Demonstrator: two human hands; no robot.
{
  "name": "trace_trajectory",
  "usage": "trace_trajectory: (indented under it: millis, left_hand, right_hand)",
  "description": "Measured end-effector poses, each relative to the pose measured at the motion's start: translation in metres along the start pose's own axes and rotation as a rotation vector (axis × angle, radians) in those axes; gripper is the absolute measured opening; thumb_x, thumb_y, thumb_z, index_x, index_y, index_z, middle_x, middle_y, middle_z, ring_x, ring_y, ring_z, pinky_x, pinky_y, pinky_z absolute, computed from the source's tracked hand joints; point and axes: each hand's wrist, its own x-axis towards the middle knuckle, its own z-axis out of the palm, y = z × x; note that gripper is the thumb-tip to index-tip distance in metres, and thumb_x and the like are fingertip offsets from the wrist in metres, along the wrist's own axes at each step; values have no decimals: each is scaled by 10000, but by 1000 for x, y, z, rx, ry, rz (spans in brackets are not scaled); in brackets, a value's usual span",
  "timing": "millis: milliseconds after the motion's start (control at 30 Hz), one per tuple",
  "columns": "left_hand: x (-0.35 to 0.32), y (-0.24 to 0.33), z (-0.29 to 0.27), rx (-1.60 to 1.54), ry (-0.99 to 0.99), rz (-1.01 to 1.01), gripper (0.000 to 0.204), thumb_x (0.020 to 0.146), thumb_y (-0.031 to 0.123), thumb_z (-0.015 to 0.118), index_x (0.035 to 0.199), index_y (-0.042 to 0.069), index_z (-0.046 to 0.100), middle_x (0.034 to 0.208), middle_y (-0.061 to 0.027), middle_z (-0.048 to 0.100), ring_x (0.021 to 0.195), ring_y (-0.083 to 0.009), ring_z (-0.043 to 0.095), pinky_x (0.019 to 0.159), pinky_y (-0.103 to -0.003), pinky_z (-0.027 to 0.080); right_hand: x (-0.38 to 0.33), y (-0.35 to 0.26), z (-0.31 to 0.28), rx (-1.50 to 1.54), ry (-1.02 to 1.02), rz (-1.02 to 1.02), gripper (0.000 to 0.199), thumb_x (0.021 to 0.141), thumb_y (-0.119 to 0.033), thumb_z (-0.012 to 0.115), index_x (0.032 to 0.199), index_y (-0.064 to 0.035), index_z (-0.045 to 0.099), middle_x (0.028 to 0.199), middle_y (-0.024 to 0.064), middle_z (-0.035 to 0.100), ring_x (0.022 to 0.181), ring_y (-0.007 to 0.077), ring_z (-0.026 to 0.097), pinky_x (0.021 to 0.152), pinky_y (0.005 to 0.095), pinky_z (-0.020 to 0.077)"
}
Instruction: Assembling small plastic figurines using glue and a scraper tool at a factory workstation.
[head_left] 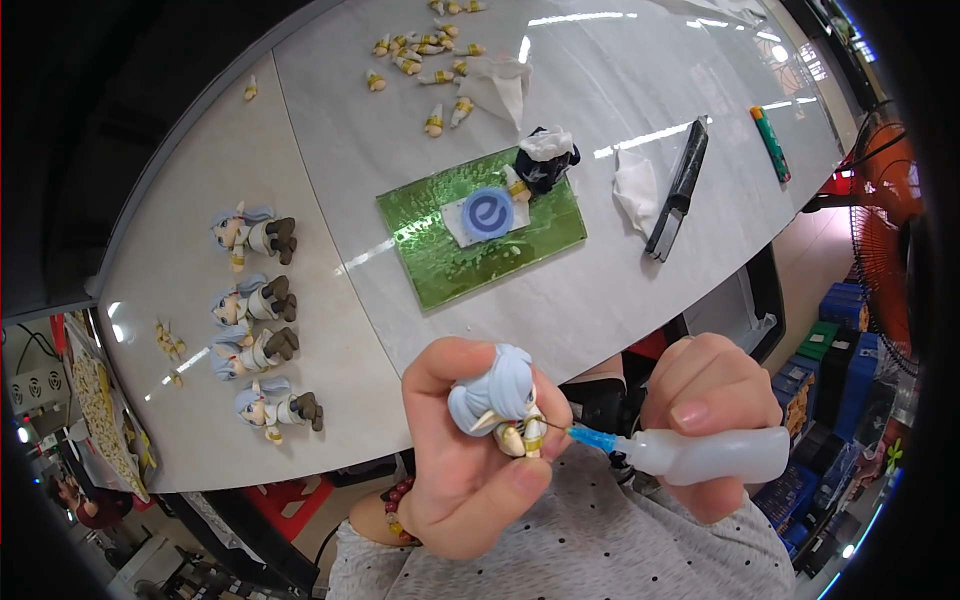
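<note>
The left hand (470, 482) is wrapped round a blue-haired figurine (495, 390), head uppermost, above the lap. Just right of it, the right hand (713, 395) grips a squeeze bottle (725, 456), long axis nearly level, blue nozzle (592, 438) pointing left at the figurine's arm; contact I cannot tell. Beyond, on the bench (600, 275), lies a green slab (550, 240).

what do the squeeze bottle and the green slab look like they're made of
Squeeze bottle: likely soft plastic, satin finish, judging by its milky translucence. Green slab: perhaps glass or clear acrylic, glossy, with bright reflections on its surface.
</note>
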Motion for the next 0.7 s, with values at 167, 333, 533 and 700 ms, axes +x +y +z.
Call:
trace_trajectory:
  millis: [167,333,533,700]
  left_hand:
    - [-2,2,-1,-2,20,-17,573,758,-11,494,1205,86,147,957,-175,437,742,-131,398,696,-275,373]
    - [-2,2,-7,13,9,-25,561,758,24,522,1193,77,173,920,-132,422,683,-120,402,610,-258,360]
    - [2,9,-10,-236,-17,-268,569,749,94,592,1168,91,207,924,-88,380,570,-99,379,494,-234,313]
    - [0,19,-12,-382,-19,-385,566,748,117,605,1160,131,217,917,-81,366,557,-92,365,490,-228,301]
  right_hand:
    - [0,-4,1,-47,-28,30,501,788,-474,517,837,24,535,610,34,450,494,116,428,379,206,291]
    - [-2,-3,-5,12,-65,-11,443,811,-445,493,855,-5,516,617,29,433,503,114,415,406,214,300]
    - [3,-1,-30,107,381,-23,531,789,-409,538,1067,33,442,740,63,475,601,139,428,548,230,358]
    - [36,27,-82,-593,538,166,470,830,-280,509,1146,49,391,1043,129,486,881,137,457,671,240,368]
